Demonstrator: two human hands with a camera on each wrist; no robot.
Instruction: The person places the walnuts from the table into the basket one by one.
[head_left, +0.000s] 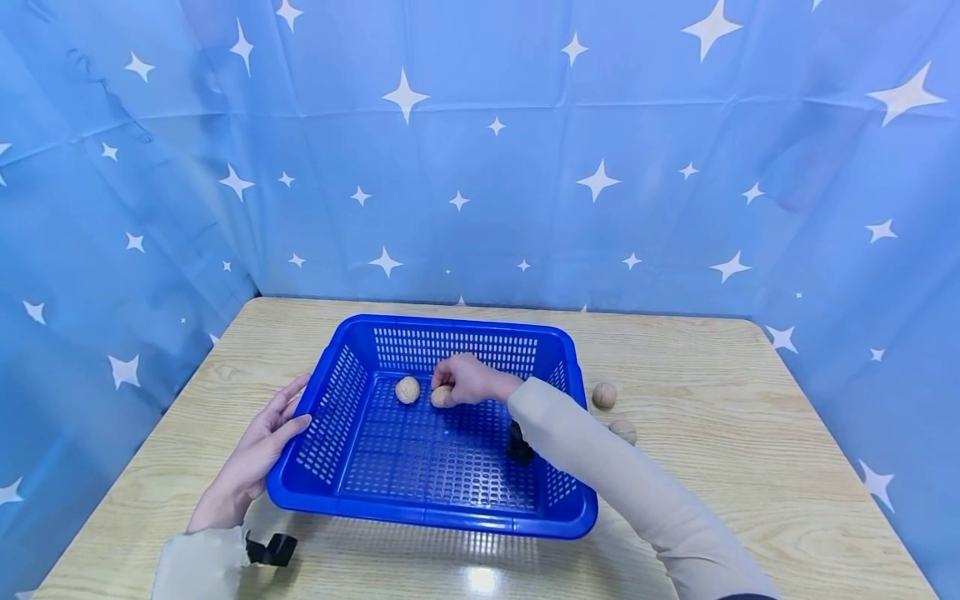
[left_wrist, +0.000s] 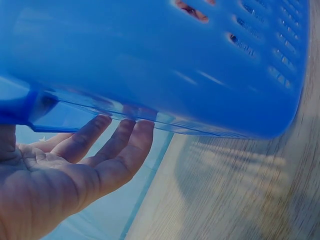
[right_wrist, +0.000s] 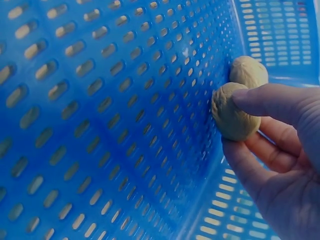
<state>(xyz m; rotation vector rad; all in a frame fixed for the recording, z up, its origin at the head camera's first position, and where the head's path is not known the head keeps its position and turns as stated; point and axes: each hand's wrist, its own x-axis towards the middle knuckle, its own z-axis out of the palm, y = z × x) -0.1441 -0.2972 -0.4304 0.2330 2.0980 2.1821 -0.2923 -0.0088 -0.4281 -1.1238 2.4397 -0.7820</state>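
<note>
While the right hand (head_left: 467,379) reaches down into the blue basket (head_left: 427,512), its thumb and fingers are clamped on 1 held walnut (head_left: 441,397), low over the basket's floor; whether the nut touches the mesh, I cannot tell. Just beside it, on the left, the loose walnut (head_left: 407,390) lies on the floor of the basket, and the right wrist view shows this nut partly hidden behind the pinched nut. The left hand (head_left: 255,450) grips the basket's left side, thumb over the rim and the other fingers bent against the outside of the wall. Outside the basket, 2 outer walnuts (head_left: 604,395) (head_left: 623,431) lie on the wood-grained surface (head_left: 735,433), near the right wall; the closer of these is partly covered by the right sleeve (head_left: 637,492). A pale left sleeve (head_left: 198,562) ends at the left wrist. Each wrist has 1 black piece (head_left: 272,550) beside it. Beyond the surface hangs a blue curtain (head_left: 420,167) printed with white 4-pointed stars (head_left: 405,96). Slots pierce the basket's walls and floor.
</note>
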